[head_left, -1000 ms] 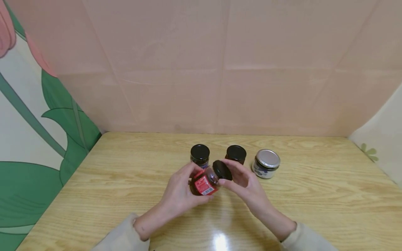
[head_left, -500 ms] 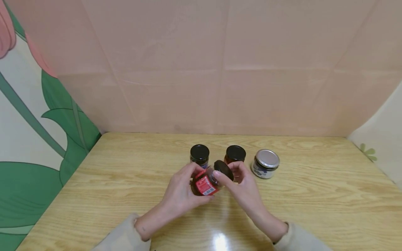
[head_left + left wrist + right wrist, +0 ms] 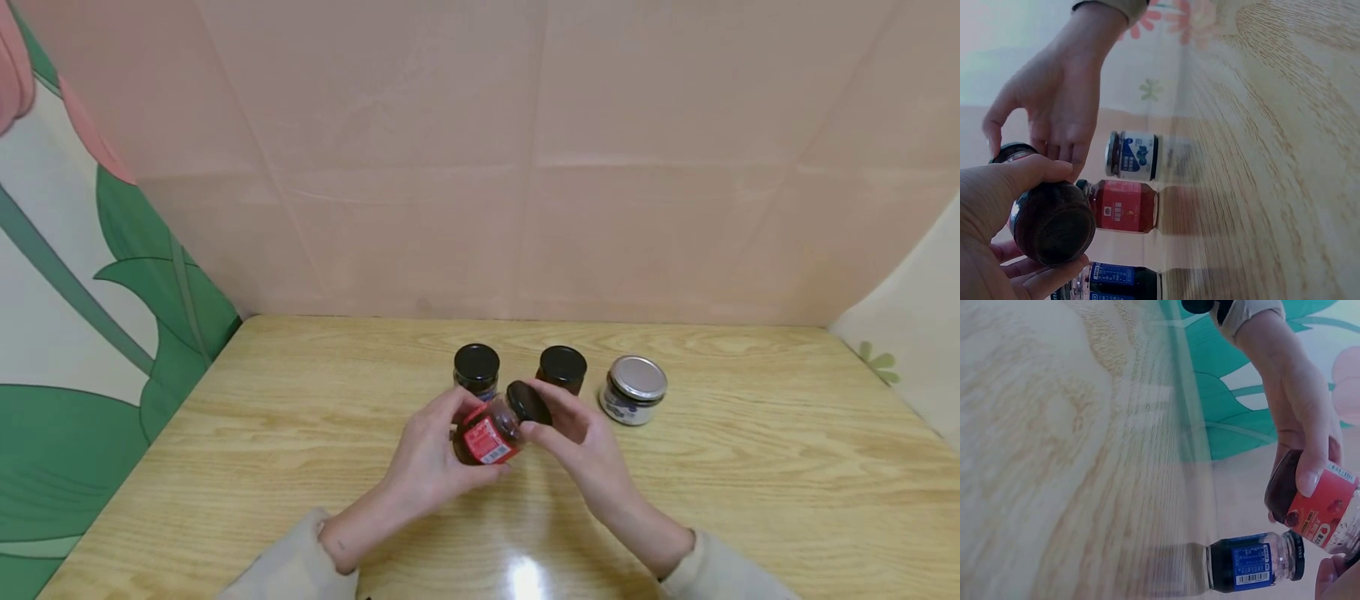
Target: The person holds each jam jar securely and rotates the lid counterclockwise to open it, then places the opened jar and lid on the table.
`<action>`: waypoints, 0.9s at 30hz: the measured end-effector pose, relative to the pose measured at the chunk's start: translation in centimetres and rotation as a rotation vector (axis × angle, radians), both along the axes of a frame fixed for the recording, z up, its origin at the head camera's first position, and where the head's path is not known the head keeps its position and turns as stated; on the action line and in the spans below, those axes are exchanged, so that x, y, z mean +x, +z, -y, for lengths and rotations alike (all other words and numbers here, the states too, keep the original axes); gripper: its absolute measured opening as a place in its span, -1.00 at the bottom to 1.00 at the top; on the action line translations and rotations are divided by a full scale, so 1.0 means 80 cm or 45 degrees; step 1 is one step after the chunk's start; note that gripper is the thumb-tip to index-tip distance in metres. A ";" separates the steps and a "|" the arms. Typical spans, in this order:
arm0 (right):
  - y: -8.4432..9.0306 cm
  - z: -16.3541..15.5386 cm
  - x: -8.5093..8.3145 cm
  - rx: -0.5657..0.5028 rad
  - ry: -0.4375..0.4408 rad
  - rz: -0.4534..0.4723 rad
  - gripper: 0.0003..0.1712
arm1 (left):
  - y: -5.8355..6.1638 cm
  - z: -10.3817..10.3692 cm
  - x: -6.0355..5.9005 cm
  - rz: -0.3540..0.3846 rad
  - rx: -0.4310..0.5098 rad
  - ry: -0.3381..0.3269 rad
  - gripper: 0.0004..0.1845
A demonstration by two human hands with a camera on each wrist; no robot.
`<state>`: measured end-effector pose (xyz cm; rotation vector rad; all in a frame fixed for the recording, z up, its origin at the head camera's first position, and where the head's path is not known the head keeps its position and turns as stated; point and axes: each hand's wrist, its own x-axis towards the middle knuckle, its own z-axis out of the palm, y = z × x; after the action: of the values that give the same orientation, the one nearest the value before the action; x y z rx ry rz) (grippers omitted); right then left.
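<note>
A glass jar (image 3: pixel 489 440) with a red label and dark contents is held tilted in the air, its black lid (image 3: pixel 529 403) pointing up and right. My left hand (image 3: pixel 422 454) grips the jar's body, thumb on the near side and fingers round the far side. At the lid, my right hand (image 3: pixel 594 457) pinches the rim between thumb and fingers. In the left wrist view the dark bottom of the jar (image 3: pixel 1057 225) faces the camera. From the right wrist, fruit pictures show on its red label (image 3: pixel 1329 503).
Behind the hands stand a black-lidded jar (image 3: pixel 477 367) with a blue label, a black-lidded jar (image 3: pixel 562 367) with a red label, and a silver-lidded jar (image 3: pixel 634 392) with a white label. They stand on a wood-grain table (image 3: pixel 337 367) before a pink backdrop (image 3: pixel 420 208).
My right hand has shifted its hold on the lid: the thumb, half a second ago across the jar's neck, is back at the lid's near edge. The left hand and jar stay nearly still.
</note>
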<state>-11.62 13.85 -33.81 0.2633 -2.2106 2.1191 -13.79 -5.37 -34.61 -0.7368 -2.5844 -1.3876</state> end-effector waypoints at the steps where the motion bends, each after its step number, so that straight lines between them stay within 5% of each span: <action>1: 0.000 0.000 0.000 -0.019 0.013 0.010 -0.42 | 0.000 0.000 0.000 -0.001 0.001 0.001 -0.37; 7: -0.001 -0.001 -0.001 -0.016 0.031 -0.009 -0.41 | -0.001 0.001 -0.001 -0.021 -0.007 0.001 -0.36; 11: -0.003 0.002 -0.003 0.169 -0.095 -0.023 -0.46 | -0.001 0.001 0.000 -0.043 -0.011 0.003 -0.36; 18: -0.001 0.006 -0.007 0.413 -0.304 0.119 -0.60 | 0.001 -0.001 0.001 -0.054 -0.017 0.000 -0.35; 27: -0.004 0.003 -0.007 0.320 -0.272 0.017 -0.67 | -0.002 0.001 0.001 -0.054 -0.017 0.002 -0.35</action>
<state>-12.18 13.59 -34.10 0.0226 -2.3909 1.7431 -13.74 -5.47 -34.76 -0.7576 -2.5637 -1.3413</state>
